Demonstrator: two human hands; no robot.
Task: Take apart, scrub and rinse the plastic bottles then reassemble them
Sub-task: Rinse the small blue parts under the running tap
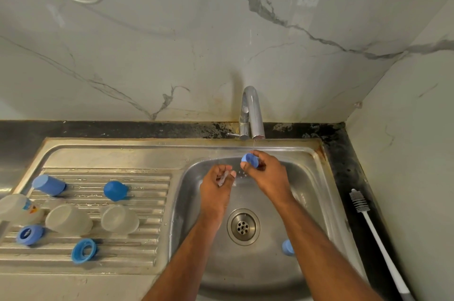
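Blue plastic bottle cap (250, 160) sits in our right hand (266, 176), fingers curled round it, just under the chrome tap (251, 113), from which a thin stream of water runs. Our left hand (216, 186) is beside it over the steel sink basin (196, 202), fingers loosely curled about something small and pale that we cannot make out. Below our right forearm, another small blue piece (287, 248) lies in the basin near the round drain (243, 226). On the ribbed steel draining board (147, 192) to the left lie two clear plastic bottle bodies (68, 219) (119, 219), two blue caps (49, 185) (115, 190) and two blue rings (30, 234) (84, 251). A white-handled bottle brush (378, 234) lies on the dark counter (344, 177) right of the sink.
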